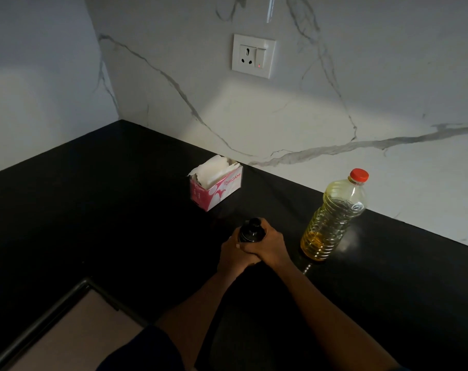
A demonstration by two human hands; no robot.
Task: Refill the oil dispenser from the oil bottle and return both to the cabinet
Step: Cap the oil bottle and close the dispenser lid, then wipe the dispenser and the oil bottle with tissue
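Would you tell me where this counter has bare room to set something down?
Widest: the counter left of the tissue box, toward the corner. Narrower: between that box and the oil bottle. Crowded: where left hand and right hand grip the dispenser, beside the bottle.

- A black counter (93, 196) fills the corner.
- The far white wall (361, 89) has grey lines.
- A plug socket (253, 55) sits high on it.
- Soft light falls lower down.

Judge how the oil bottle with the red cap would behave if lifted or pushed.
The oil bottle looks like thin, ribbed clear plastic, so it would probably flex a little under a squeeze. Tall and narrow, standing upright on the black counter, it could tip if pushed near the top. Its red cap is on, so spilling seems unlikely.
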